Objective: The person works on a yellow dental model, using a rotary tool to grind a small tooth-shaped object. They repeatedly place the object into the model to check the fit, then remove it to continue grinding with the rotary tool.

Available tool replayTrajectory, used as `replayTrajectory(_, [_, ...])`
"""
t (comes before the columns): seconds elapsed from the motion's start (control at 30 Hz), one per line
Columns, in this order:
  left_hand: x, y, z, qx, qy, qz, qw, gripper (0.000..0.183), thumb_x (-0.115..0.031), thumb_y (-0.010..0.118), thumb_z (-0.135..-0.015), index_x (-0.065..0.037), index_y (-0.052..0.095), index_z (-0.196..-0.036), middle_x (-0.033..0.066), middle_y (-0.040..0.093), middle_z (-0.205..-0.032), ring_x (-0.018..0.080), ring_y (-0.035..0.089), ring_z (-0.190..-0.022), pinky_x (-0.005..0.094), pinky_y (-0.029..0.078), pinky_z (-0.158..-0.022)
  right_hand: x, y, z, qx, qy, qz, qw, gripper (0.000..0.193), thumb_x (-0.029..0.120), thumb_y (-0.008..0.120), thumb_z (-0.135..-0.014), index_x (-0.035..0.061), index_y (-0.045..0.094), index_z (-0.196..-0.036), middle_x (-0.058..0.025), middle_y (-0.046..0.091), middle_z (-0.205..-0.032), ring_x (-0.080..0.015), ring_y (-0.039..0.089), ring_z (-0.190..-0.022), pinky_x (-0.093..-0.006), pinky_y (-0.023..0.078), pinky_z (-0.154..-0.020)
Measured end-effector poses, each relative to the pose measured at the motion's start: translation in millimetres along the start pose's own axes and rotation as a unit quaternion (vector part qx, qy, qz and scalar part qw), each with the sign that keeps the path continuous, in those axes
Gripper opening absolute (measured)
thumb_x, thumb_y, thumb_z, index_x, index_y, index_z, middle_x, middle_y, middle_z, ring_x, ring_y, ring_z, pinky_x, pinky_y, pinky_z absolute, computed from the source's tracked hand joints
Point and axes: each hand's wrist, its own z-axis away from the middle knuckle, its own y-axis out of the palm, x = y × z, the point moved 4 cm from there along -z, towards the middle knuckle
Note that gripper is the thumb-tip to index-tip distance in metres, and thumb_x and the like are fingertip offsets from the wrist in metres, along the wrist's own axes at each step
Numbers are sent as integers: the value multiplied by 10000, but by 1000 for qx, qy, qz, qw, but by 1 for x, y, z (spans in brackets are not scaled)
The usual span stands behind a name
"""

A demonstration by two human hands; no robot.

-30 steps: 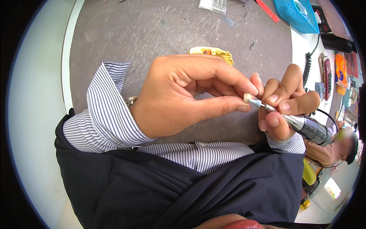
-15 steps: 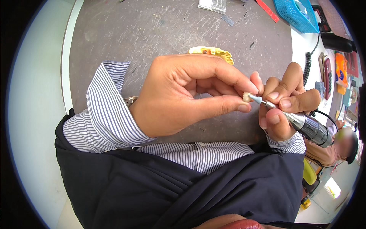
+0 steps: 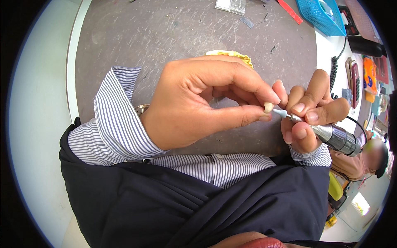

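Note:
Between thumb and fingertips, my left hand [image 3: 202, 99] pinches a small cream-coloured dental crown [image 3: 269, 107]. My right hand [image 3: 310, 111] is wrapped round a silver and dark rotary handpiece [image 3: 337, 136]. A pale blue pointed polishing tip [image 3: 280, 112] is fitted in its nose and lies right beside the crown; whether they touch I cannot tell. Past my left knuckles, a yellow dental model [image 3: 235, 55] rests on the table, partly hidden by the hand.
The scratched grey-brown table mat [image 3: 136, 33] has a clear plastic box [image 3: 230, 5] and a red strip [image 3: 290, 11] at its far side. A blue basket [image 3: 320, 18], a coiled black cord [image 3: 333, 74] and an orange packet [image 3: 369, 76] lie rightward. Another person [image 3: 372, 157] sits at right.
The crown has turned in my left fingertips and shows a different side. My right hand and the handpiece have shifted slightly to the right.

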Motion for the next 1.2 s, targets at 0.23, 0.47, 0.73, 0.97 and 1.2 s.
replayTrajectory(0.23, [-3, -1, 1, 3, 8, -28, 1000, 230, 99, 653, -710, 31, 607, -925, 141, 613, -923, 200, 604, -898, 303, 473, -824, 0, 2, 0, 17, -22, 24, 999, 231, 30, 654, -756, 95, 452, -846, -92, 450, -890, -69, 478, -554, -137, 449, -471])
replayTrajectory(0.47, [-5, -3, 1, 18, -3, -64, 998, 238, 110, 651, -705, 35, 606, -927, 147, 608, -935, 207, 602, -916, 299, 478, -820, 0, 4, -2, 12, -18, 32, 999, 232, 30, 656, -754, 93, 453, -847, -91, 451, -882, -73, 486, -559, -138, 455, -465])
replayTrajectory(0.73, [-5, -4, 2, 15, -5, -78, 997, 247, 116, 649, -701, 36, 605, -931, 145, 606, -939, 207, 602, -917, 300, 478, -825, -1, 4, -3, 7, -15, 42, 999, 233, 30, 658, -751, 91, 454, -847, -90, 453, -874, -79, 495, -564, -140, 462, -459])
replayTrajectory(0.97, [-6, -5, 2, 13, 13, -104, 994, 237, 109, 657, -695, 31, 612, -915, 145, 612, -938, 206, 608, -902, 301, 479, -818, -1, 5, -2, 7, -19, 54, 998, 234, 30, 659, -749, 90, 455, -847, -90, 455, -867, -84, 502, -569, -141, 468, -454])
replayTrajectory(1.2, [-8, -5, 1, -3, 20, -107, 994, 242, 101, 666, -690, 25, 616, -914, 141, 621, -923, 198, 613, -888, 295, 480, -801, -1, 8, -3, -12, -9, 42, 999, 243, 37, 671, -745, 87, 457, -851, -92, 456, -863, -90, 514, -582, -144, 485, -475])
